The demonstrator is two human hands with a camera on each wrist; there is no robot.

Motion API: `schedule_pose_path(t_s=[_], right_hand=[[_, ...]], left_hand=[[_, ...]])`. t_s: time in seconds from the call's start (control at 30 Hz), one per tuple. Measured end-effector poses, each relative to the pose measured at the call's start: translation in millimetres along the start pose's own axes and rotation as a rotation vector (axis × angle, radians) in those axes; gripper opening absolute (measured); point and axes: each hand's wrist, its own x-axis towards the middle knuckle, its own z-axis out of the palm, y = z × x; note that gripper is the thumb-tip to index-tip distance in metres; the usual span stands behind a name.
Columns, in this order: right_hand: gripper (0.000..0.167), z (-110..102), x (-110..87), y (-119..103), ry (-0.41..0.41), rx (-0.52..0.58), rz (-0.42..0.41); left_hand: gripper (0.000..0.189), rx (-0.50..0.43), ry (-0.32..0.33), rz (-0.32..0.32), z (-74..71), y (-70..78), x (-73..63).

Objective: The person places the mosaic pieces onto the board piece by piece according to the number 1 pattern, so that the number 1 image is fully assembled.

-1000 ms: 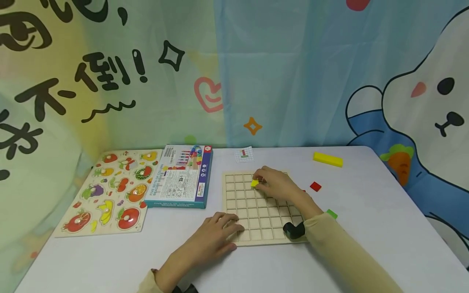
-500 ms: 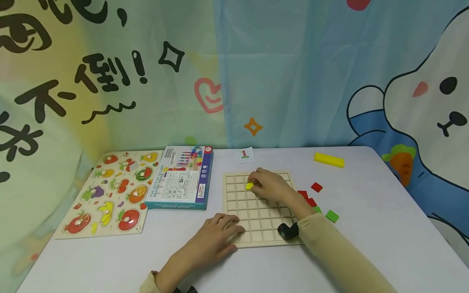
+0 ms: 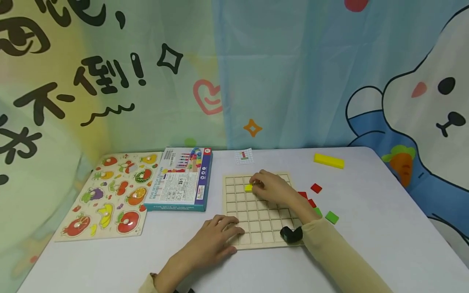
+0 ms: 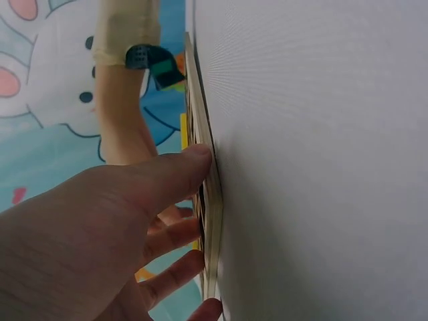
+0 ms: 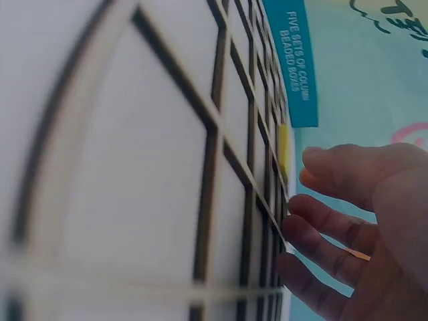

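A small yellow tile lies in the upper part of the wooden grid board. My right hand is over the board just right of it, fingers bent. In the right wrist view, a gap shows between the thumb and the yellow tile; the other fingertips are close to the grid. My left hand rests at the board's lower left edge. The left wrist view shows its thumb against the board's side and its fingers loosely spread.
Right of the board lie red tiles and green tiles, partly hidden by the right arm. A yellow bar is farther back. Behind the board is a small grid card. A box and a fruit puzzle board occupy the left.
The yellow tile has shifted slightly left with my right hand, then come to lie on the grid. Lately the right hand has edged a little right of it. My left hand has stayed put.
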Motion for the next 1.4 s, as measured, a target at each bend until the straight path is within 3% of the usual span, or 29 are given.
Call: schedule_pose_path(t_s=[0.33, 0.57, 0.77, 0.97, 1.17, 1.4], right_hand=[[0.029, -30.2, -41.1, 35.0, 0.082, 0.108, 0.052], [0.032, -54.3, -76.3, 75.6, 0.134, 0.136, 0.187], [0.031, -69.1, -101.5, 97.1, 0.088, 0.092, 0.280], [0.035, -73.8, -108.1, 109.3, 0.008, 0.094, 0.349], [0.035, -67.7, -104.6, 111.5, 0.015, 0.096, 0.394], [0.033, -61.3, -102.1, 111.2, 0.059, 0.052, 0.382]], left_hand=[[0.039, -0.012, -0.003, -0.004, -1.5, -0.4, 0.6], [0.040, -0.025, -0.026, 0.000, -1.5, -1.7, 3.0], [0.040, -0.013, -0.060, 0.014, -4.0, -1.6, 6.5], [0.033, -0.025, -0.078, 0.007, -9.7, -1.4, 8.2], [0.029, -0.036, -0.048, 0.008, -9.3, -1.1, 6.0], [0.031, -0.037, -0.044, -0.006, -7.5, 1.0, 5.7]])
